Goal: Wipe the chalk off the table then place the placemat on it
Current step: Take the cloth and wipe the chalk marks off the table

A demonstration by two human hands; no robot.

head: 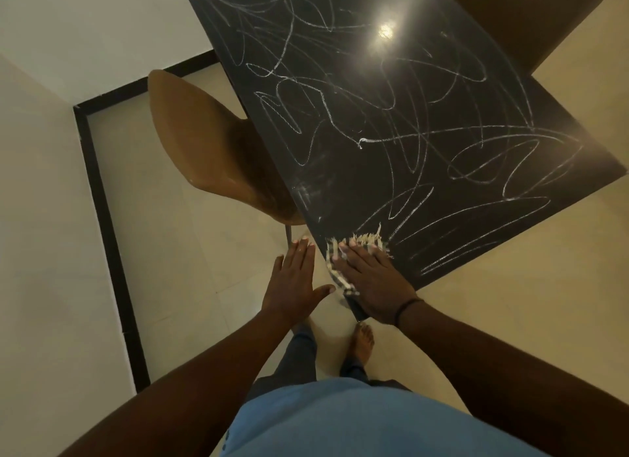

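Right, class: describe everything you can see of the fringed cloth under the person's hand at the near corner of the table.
The pale fringed woven cloth looks like checked or striped fabric in cream and dark threads, with frayed tassels along its far and left edges. It lies flat on the near corner of the black chalk-scribbled table, mostly hidden under the right hand, which presses on it with straight fingers. The left hand hovers beside the table edge, apart from the cloth. Chalk lines start just beyond its fringe.

White chalk scribbles (391,116) loop over the black desk (343,171), beside a tan chair (200,150) and a striped, cream-fringed cloth (340,252).
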